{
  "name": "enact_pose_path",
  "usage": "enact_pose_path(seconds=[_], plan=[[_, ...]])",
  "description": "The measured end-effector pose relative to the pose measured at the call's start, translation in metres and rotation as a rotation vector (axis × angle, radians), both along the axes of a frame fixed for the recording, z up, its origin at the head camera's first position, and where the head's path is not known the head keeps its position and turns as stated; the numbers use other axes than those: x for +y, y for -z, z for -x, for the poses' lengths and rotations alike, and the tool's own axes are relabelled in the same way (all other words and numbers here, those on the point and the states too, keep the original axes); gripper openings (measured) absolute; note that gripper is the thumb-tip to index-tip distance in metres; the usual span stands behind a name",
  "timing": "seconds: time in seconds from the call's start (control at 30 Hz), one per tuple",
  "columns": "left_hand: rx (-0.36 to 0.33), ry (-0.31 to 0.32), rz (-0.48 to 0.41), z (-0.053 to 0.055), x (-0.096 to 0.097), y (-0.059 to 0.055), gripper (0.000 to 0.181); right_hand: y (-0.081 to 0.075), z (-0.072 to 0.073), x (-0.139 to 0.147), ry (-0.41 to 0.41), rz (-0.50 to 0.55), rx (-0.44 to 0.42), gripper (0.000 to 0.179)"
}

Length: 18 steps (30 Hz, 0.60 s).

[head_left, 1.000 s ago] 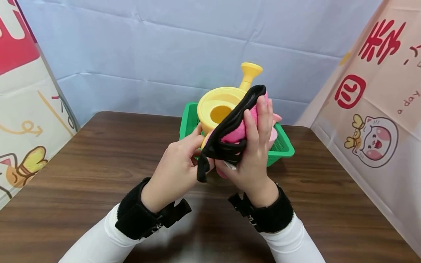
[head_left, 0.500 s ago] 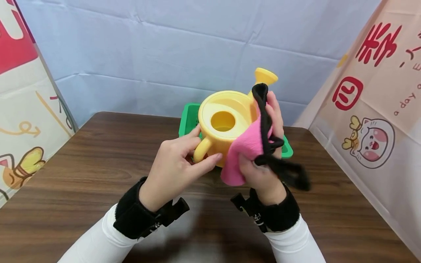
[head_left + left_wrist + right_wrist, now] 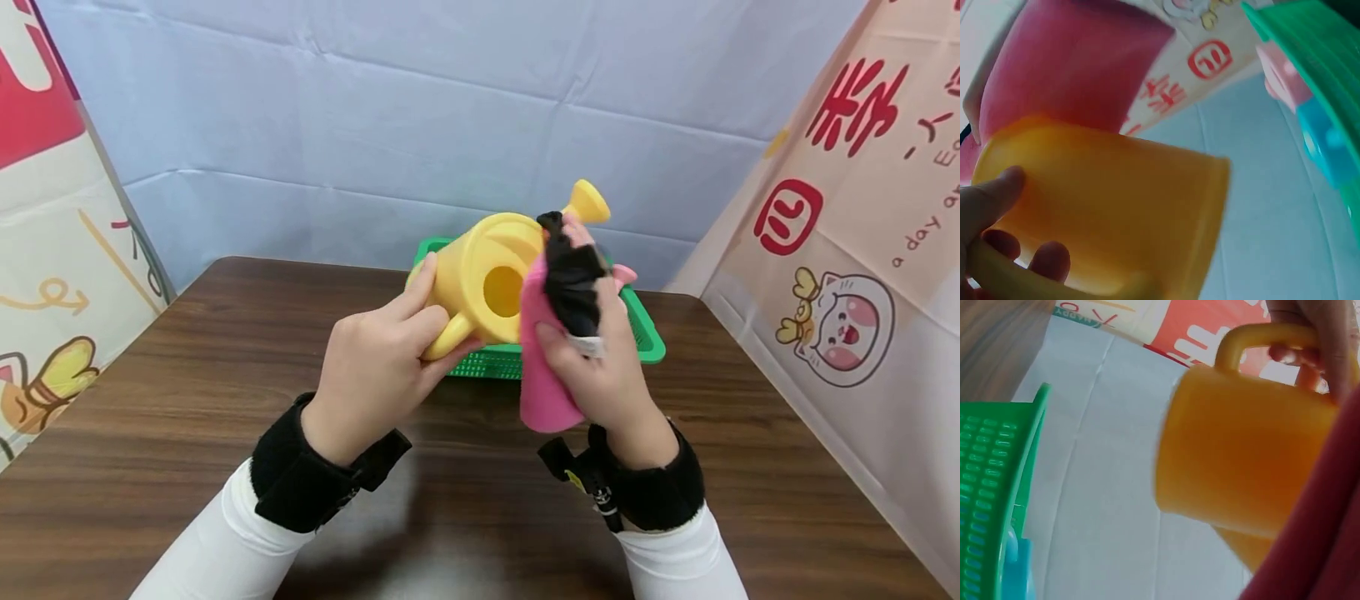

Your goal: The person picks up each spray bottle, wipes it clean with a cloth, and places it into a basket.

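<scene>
In the head view, my left hand (image 3: 375, 367) grips a yellow toy watering can (image 3: 453, 275) by its handle, thumb along the body. The can is tilted, its round top opening facing me and its spout (image 3: 588, 202) pointing up to the right. My right hand (image 3: 611, 375) holds a bunched pink cloth (image 3: 543, 379) with black trim and a white tag against the can's right side. Part of the can is hidden behind the cloth. The left wrist view shows the cloth right at the yellow wall of the can.
Behind the can, a green plastic basket (image 3: 487, 364) stands on the brown wooden table (image 3: 225, 350). Pink (image 3: 1285, 75) and blue (image 3: 1322, 144) pieces show in it in the left wrist view. Printed cloth hangs at both sides, and a pale blue sheet (image 3: 337, 125) at the back.
The watering can has tilted over and shifted left, its spout end dipping. The cloth has slid from over the can's top to its right side, turning and bunching in my right hand.
</scene>
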State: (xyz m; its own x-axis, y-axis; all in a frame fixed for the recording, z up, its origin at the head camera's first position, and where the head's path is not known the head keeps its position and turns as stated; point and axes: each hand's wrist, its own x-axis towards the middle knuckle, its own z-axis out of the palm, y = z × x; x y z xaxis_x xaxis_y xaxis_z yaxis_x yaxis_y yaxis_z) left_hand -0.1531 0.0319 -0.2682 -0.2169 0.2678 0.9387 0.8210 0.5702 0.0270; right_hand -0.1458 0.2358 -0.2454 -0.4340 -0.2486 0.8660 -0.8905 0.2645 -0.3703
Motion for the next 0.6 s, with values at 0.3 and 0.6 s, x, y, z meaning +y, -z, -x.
enact_pose_path(seconds=[0.3, 0.6], plan=[[-0.007, 0.153, 0.105, 0.011, 0.001, 0.015, 0.018, 0.008, -0.016, -0.034, 0.304, -0.365, 0.387, 0.066], [0.134, 0.025, 0.077, 0.010, 0.008, 0.010, 0.013, 0.003, -0.013, -0.029, 0.229, -0.168, 0.389, 0.066]])
